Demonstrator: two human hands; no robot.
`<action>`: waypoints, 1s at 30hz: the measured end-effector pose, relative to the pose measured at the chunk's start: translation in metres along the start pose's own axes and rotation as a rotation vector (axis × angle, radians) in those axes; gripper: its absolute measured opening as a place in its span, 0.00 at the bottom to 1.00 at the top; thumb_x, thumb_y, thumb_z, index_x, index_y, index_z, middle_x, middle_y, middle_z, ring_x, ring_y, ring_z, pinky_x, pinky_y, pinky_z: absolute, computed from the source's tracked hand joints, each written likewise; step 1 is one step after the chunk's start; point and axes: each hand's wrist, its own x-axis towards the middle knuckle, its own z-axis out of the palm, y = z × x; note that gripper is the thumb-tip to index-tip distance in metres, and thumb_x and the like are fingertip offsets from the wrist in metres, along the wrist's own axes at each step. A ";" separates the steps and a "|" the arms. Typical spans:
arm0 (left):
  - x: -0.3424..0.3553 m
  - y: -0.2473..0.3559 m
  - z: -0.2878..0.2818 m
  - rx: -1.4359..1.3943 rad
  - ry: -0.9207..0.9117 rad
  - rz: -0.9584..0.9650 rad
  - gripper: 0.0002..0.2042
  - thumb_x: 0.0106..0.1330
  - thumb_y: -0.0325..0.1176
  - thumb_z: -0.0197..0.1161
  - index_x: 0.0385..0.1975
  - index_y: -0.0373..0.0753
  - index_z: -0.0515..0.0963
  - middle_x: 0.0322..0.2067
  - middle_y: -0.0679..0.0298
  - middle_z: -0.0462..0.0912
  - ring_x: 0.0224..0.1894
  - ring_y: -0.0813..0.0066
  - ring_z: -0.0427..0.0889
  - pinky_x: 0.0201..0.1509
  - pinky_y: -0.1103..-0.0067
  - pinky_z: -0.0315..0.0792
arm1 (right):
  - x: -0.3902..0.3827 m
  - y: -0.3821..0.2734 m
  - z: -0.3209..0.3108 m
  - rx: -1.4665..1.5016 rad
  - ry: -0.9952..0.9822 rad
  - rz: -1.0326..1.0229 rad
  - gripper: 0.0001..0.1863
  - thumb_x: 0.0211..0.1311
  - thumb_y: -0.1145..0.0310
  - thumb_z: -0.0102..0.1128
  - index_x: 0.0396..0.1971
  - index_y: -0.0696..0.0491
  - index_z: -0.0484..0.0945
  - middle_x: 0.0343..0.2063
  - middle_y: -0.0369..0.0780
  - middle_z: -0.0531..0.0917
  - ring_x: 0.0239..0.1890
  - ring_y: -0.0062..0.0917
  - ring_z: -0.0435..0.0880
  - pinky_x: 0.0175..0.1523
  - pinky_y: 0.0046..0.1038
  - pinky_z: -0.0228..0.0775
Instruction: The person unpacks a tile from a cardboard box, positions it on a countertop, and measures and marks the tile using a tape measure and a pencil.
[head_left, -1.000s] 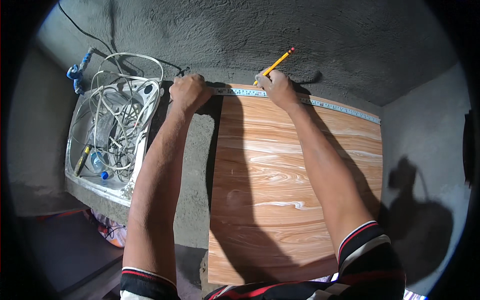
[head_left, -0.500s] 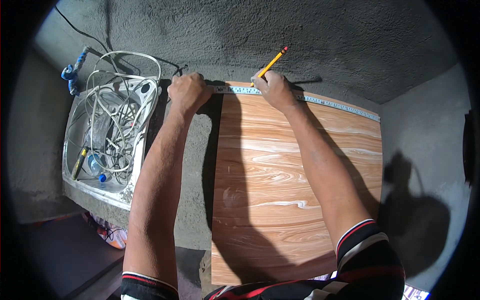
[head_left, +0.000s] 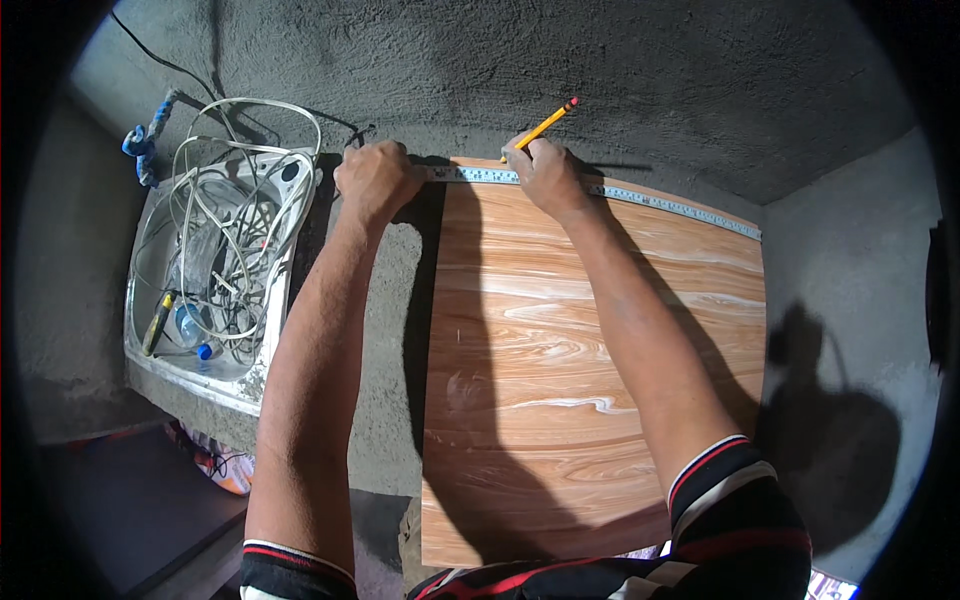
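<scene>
A wood-grained board (head_left: pixel 560 340), orange-brown with white streaks, lies in front of me with its far edge near the rough wall. Across it, close to that far edge, stretches a white measuring tape (head_left: pixel 680 208). My left hand (head_left: pixel 378 182) is closed on the tape just past the board's left edge; whatever else its fingers cover is hidden. Pinched in my right hand (head_left: pixel 546 172) is a yellow pencil (head_left: pixel 545 127) with a red end, tilted up to the right. Its point is down at the board's far edge, and the hand rests over the tape.
Left of the board, a white sink (head_left: pixel 210 378) holds tangled pale cables (head_left: pixel 240 230), a yellow-handled screwdriver (head_left: pixel 158 322) and a clear bottle (head_left: pixel 190 326) with a blue cap. A blue-wrapped pipe (head_left: pixel 146 145) sticks out beyond it. Grey cement walls (head_left: pixel 850 215) enclose the far and right sides.
The pencil's point has moved slightly away from me, from the tape to the board's far edge. The tape's left part has shifted slightly the same way.
</scene>
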 end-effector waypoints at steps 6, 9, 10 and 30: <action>0.000 -0.002 -0.003 -0.010 -0.035 -0.031 0.23 0.59 0.59 0.72 0.33 0.41 0.89 0.35 0.54 0.90 0.43 0.56 0.88 0.51 0.64 0.78 | -0.003 -0.005 -0.001 0.032 -0.032 -0.006 0.15 0.69 0.60 0.64 0.39 0.58 0.85 0.31 0.52 0.87 0.35 0.47 0.89 0.40 0.42 0.80; 0.000 -0.002 -0.002 -0.013 -0.023 -0.032 0.23 0.59 0.58 0.72 0.32 0.41 0.89 0.34 0.54 0.90 0.43 0.56 0.88 0.51 0.64 0.78 | -0.003 -0.005 0.001 0.043 0.006 0.000 0.14 0.69 0.60 0.64 0.39 0.58 0.85 0.31 0.52 0.87 0.35 0.48 0.88 0.40 0.42 0.80; 0.001 0.001 -0.001 -0.017 -0.028 -0.034 0.23 0.59 0.58 0.72 0.33 0.41 0.89 0.34 0.54 0.90 0.43 0.56 0.88 0.51 0.64 0.78 | -0.002 0.000 0.001 0.039 0.008 0.001 0.14 0.69 0.60 0.64 0.39 0.58 0.85 0.31 0.52 0.87 0.35 0.48 0.88 0.40 0.42 0.80; -0.216 -0.021 -0.092 -0.264 -0.266 0.141 0.19 0.62 0.51 0.70 0.31 0.38 0.86 0.25 0.47 0.84 0.32 0.45 0.85 0.36 0.62 0.76 | -0.288 -0.117 -0.275 0.381 0.592 0.156 0.10 0.74 0.66 0.56 0.44 0.57 0.79 0.28 0.33 0.76 0.29 0.13 0.70 0.36 0.21 0.64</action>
